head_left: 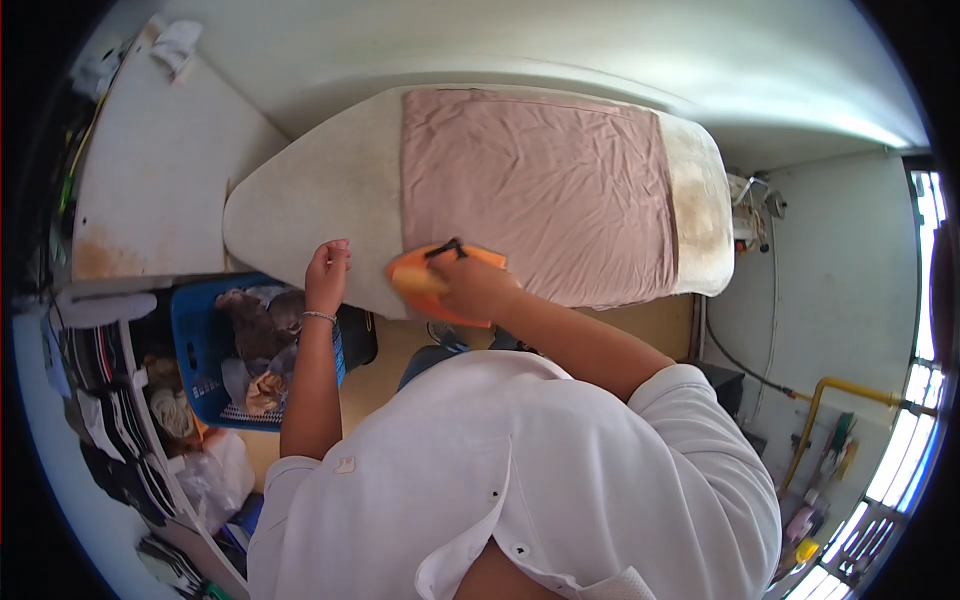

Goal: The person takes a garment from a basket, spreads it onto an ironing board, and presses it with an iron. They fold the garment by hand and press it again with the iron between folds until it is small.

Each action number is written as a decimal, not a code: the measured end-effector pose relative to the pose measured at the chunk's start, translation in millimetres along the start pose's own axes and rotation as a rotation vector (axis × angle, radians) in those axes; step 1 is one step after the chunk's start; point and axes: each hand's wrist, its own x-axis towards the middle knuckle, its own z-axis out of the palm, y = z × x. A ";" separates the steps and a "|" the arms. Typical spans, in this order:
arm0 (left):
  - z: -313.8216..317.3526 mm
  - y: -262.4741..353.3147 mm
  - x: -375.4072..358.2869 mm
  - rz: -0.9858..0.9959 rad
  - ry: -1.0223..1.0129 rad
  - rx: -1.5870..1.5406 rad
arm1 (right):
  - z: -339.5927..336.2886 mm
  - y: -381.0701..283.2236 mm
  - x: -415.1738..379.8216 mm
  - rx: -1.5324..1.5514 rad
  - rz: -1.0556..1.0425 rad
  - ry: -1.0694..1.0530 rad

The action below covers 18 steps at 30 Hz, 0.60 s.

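My right hand (478, 288) is wrapped round the handle of an orange iron (410, 268). The iron rests at the near left corner of a wrinkled pink cloth (530, 180), its tip pointing left. This cloth lies spread over an ironing board (310, 190) with a pale, stained cover. My left hand (328, 277), with a bracelet at its wrist, is raised at the board's near edge, left of the iron. Its fingers are curled together, and I see nothing in them.
A blue basket (195, 345) of crumpled clothes stands below the board's left end. Shelves with folded clothes (110, 400) line the left side. At right are a yellow pipe (850, 388) and a hose (745, 368). A wall (520, 45) runs behind the board.
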 end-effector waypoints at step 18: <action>96.7 -9.1 -11.0 0.230 0.034 1.022 | -103.1 461.6 -216.1 0.631 0.857 0.926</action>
